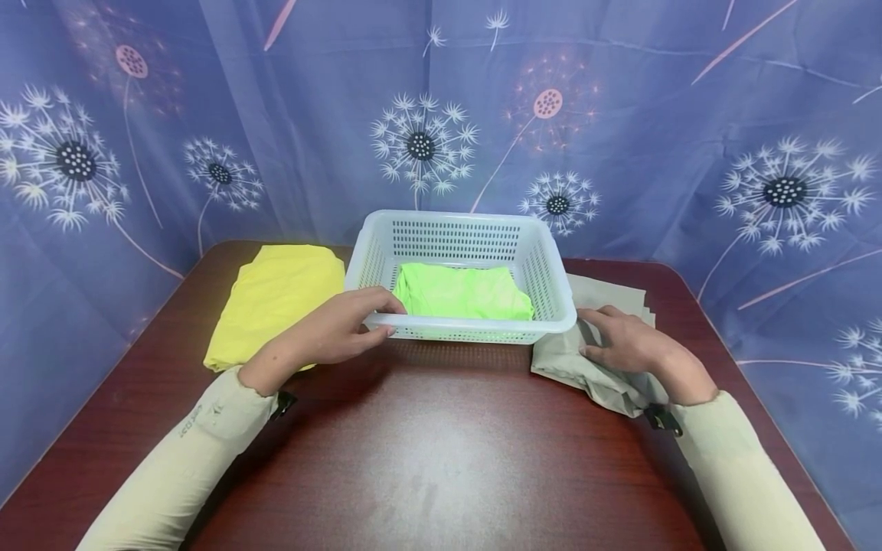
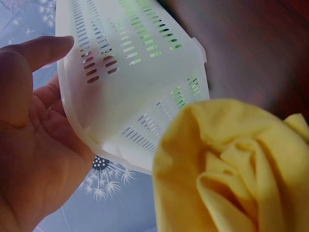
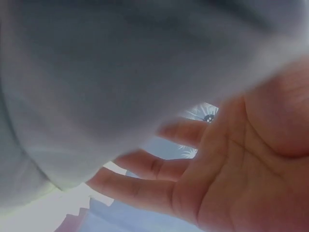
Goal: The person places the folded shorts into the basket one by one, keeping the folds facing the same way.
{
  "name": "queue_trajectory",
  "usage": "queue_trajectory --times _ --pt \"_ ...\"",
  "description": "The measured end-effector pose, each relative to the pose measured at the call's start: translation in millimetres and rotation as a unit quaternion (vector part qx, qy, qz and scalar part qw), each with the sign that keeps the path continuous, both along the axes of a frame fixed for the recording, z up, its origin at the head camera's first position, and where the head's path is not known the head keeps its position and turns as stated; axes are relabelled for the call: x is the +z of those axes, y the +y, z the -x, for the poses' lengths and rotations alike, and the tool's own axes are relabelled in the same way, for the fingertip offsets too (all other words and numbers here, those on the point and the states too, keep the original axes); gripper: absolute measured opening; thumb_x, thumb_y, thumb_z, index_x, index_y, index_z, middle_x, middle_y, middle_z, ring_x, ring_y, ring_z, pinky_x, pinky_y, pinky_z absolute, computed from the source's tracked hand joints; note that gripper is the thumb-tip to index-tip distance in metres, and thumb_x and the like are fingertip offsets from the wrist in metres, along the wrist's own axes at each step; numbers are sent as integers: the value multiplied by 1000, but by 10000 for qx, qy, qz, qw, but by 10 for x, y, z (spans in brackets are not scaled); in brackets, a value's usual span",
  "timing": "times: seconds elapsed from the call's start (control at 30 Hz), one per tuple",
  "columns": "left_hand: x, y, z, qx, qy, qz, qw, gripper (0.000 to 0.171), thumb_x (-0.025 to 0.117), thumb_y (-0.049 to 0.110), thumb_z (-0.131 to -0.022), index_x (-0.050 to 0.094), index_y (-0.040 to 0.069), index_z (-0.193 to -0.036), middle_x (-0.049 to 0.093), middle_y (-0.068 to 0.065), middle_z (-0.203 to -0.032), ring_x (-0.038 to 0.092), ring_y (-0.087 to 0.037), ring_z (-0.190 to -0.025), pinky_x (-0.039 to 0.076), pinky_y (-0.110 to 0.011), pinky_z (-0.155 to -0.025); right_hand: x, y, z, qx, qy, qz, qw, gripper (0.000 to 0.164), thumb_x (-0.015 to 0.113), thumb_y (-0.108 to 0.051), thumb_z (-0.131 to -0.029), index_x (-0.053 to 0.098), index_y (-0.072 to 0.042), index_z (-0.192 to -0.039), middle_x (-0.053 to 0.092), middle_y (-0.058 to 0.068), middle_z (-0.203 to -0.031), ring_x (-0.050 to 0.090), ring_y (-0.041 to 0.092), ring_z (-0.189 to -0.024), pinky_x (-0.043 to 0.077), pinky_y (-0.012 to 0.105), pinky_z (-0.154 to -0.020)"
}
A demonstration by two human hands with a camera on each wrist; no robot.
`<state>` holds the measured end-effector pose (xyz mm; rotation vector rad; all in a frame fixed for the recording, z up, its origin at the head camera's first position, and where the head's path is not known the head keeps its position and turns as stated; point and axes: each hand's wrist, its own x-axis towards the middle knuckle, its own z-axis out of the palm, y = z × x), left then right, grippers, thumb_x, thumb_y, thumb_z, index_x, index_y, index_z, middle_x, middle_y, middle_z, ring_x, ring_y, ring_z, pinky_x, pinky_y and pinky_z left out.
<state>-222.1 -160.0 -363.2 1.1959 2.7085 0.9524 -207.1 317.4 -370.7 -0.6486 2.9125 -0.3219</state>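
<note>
Against blue dandelion-print curtain [image 1: 317,115], gripping white plastic basket [image 1: 468,327] with left hand [image 1: 338,327]. Touching folded grey cloth [image 1: 561,356], four-o'clock, with right hand [image 1: 630,340]; can't tell if gripped. Likely limp; scoop underneath.

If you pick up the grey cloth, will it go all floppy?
The grey cloth would probably flop, since its near end bunches in soft wrinkles. It likely won't roll, as it lies low on the table.
</note>
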Motion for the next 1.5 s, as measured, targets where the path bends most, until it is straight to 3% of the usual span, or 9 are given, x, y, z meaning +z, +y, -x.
queue_trajectory --times 0.43,0.73,1.17,1.5 --pt "7 10 -11 38 100 103 9999 17 67 11 -103 68 15 -119 67 2 -116 63 -14 -104 61 -25 -78 -5 -61 -24 10 -18 -155 9999 67 74 -23 -98 45 3 -153 56 34 -133 64 55 -109 52 67 -93" --pt "12 11 -12 38 107 111 9999 18 67 10 -102 68 15 -119 68 1 -116 63 -14 -103 62 -28 -79 16 -131 -61 -106 -171 -275 9994 59 72 -23 -99 47 0 -148 56 30 -126 64 47 -96 53 65 -86" --pt "24 9 -21 92 51 95 9999 18 68 11 -102 68 16 -120 68 2 -117 64 -13 -103 61 -25 -79 38 -194 -88 -217 -298 -354 9987 60 72 -24 -99 46 -2 -148 54 25 -118 58 35 -80 53 59 -77" --pt "22 13 -21 96 72 130 9998 19 68 12 -102 68 16 -120 67 2 -116 63 -14 -102 61 -28 -79 49 -241 -118 -337 -568 -514 9965 54 69 -24 -101 45 -1 -144 50 24 -115 54 36 -80 51 59 -76"
